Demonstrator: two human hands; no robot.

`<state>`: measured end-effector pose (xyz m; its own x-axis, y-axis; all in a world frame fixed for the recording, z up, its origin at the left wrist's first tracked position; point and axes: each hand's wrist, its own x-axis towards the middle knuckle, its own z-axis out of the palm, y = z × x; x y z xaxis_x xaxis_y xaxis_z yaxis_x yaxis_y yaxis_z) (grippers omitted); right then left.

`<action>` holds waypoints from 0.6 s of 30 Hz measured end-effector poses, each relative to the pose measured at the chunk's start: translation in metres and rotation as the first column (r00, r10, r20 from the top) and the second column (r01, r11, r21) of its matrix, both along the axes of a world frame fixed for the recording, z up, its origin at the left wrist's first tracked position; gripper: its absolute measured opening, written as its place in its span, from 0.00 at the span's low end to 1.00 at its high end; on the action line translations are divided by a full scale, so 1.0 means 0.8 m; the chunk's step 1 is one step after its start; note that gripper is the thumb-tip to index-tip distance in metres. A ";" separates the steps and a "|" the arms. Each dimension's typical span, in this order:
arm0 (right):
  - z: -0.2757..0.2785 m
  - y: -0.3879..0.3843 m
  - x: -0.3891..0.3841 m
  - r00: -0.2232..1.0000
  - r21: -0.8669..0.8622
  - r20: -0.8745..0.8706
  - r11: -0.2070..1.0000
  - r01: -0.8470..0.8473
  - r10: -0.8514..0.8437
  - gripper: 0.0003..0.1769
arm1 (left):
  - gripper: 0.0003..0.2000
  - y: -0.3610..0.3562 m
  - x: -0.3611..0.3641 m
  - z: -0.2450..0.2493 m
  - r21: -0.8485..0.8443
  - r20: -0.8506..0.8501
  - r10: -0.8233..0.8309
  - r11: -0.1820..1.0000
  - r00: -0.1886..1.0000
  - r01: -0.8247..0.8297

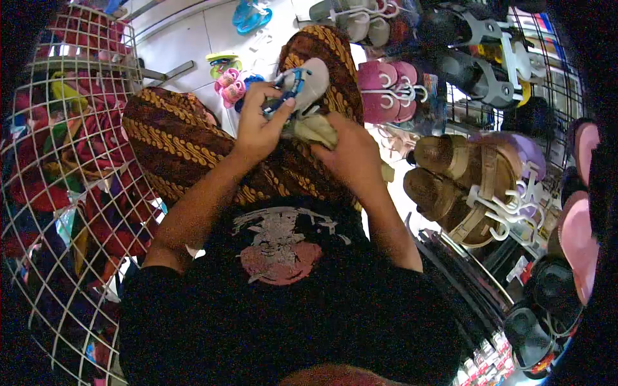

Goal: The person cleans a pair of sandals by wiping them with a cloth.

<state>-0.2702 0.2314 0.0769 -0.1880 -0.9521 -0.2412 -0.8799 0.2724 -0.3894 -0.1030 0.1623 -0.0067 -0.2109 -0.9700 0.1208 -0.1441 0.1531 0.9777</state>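
My left hand (261, 125) is closed around the strap side of a small sandal, its thumb pressed over the blue straps. The sandal (313, 80) has a pale grey sole and is held above my lap, sole end tipped up and away. In my right hand (353, 151) is a bunched, beige-green cloth (315, 131), gripped just below the sandal and close against it. Under both hands spreads the brown patterned fabric (183, 138) over my legs.
A wire mesh cage (77, 186) of colourful goods stands at the left. On the tiled floor lie blue flip-flops (252, 17), pink little shoes (230, 88) and a green sandal (224, 66). To the right hang pink sandals (380, 93) and brown sandals (438, 193) on white hangers.
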 end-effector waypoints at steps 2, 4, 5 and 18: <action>0.003 -0.013 -0.009 0.992 0.022 0.012 0.992 0.127 -0.127 0.23 | 0.10 0.001 -0.003 0.002 -0.041 -0.006 0.024 0.999 1.000 -0.024; 0.000 -0.014 -0.017 0.997 -0.074 -0.032 0.995 0.063 -0.065 0.20 | 0.11 -0.001 -0.002 -0.009 -0.047 -0.019 0.021 0.999 1.000 -0.022; -0.009 -0.005 -0.021 0.998 -0.164 0.001 0.984 -0.067 0.068 0.19 | 0.11 -0.001 -0.001 -0.013 -0.027 -0.025 0.006 1.000 1.000 -0.006; 0.050 -0.039 -0.015 0.971 -0.238 0.054 0.941 0.239 -0.233 0.19 | 0.11 -0.004 0.004 -0.007 -0.049 -0.016 -0.088 0.995 0.996 0.087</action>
<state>-0.2821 0.2000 0.1167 -0.4110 -0.9114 -0.0177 -0.7909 0.3662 -0.4903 -0.0998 0.1595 -0.0124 -0.2921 -0.9409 0.1714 -0.1106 0.2112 0.9712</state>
